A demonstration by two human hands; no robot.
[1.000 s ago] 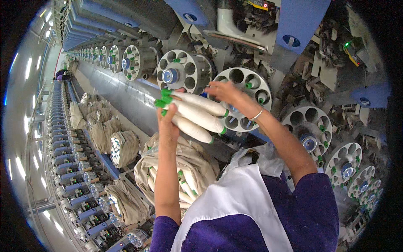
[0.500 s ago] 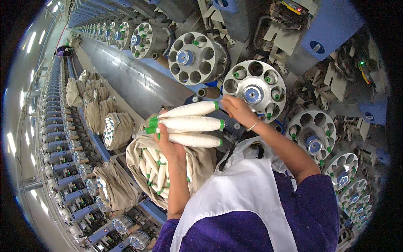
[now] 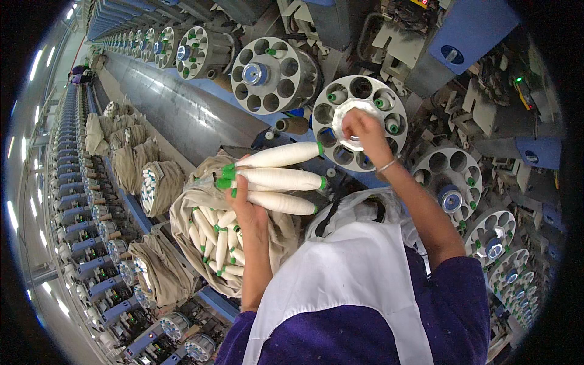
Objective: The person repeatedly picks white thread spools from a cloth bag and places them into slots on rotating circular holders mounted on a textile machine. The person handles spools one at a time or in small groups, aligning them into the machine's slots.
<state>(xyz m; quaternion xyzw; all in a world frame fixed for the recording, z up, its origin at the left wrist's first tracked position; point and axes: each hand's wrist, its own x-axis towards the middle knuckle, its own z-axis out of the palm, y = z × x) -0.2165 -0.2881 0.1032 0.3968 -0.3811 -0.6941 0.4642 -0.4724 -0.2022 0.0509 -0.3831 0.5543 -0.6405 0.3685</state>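
Observation:
My left hand (image 3: 246,204) is closed round the green ends of three white yarn bobbins, an upper one (image 3: 280,155), a middle one (image 3: 277,178) and a lower one (image 3: 281,202). They fan out to the right above a beige cloth sack (image 3: 182,228), which holds many more bobbins (image 3: 228,243). Over the central hub of a round white bobbin magazine (image 3: 398,115) is my right hand (image 3: 363,128), its fingers curled together and slightly blurred. Whatever they pinch, if anything, is too small to see. Several of the magazine's holes contain green-tipped bobbins (image 3: 384,100).
Another magazine (image 3: 283,91) stands to the left, and one more (image 3: 447,161) to the right, in a long row. A brown tube (image 3: 292,125) lies between two magazines. Further sacks (image 3: 161,185) line the left side. A person (image 3: 81,74) is far off.
My right hand has moved from beside the bobbins' right tips up and right onto the magazine's hub. My left hand keeps its hold on the three bobbins. The whole view has shifted slightly.

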